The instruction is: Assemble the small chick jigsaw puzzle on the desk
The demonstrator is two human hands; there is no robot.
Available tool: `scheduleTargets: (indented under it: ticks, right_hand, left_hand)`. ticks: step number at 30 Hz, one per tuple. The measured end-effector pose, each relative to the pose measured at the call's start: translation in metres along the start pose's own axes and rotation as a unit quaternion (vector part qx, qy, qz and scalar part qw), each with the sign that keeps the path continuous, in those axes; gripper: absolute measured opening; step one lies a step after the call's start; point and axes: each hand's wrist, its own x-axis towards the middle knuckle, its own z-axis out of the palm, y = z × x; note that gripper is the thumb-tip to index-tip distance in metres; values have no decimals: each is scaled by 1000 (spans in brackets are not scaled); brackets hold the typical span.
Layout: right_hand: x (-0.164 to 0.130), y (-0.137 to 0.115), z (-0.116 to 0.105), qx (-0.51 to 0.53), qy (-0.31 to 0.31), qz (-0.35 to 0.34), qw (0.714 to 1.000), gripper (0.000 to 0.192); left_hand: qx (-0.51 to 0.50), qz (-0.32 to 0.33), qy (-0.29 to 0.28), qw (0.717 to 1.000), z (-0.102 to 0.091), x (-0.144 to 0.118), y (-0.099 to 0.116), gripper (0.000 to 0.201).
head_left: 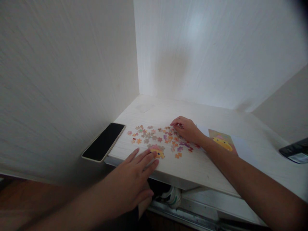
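Observation:
Loose jigsaw puzzle pieces (146, 140) in orange, pink, purple and grey lie scattered over the white shelf (192, 168). Near the front edge sits a small joined puzzle section (157, 150), yellow and pink with a dark eye. My left hand (134, 171) is open, its fingers stretched out, with the fingertips at that section's left side. Over the right part of the scattered pieces is my right hand (186, 128), its fingers curled together. Whatever its fingertips hold, if anything, is hidden. The hand also covers some pieces beneath it.
A phone (104, 141) with a dark screen lies at the left, sticking out past the front edge. To the right, a picture card (222, 141) with a yellow figure lies beside white paper (243, 149). A black object (295, 150) is far right. Below is a shoe (174, 197).

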Motion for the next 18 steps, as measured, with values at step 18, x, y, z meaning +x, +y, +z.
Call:
scheduleTargets:
  ticks: [18]
  right_hand:
    - [0, -4, -2, -14, -11, 16, 1000, 21]
  left_hand:
    - [2, 0, -15, 1000, 0, 0, 0, 71]
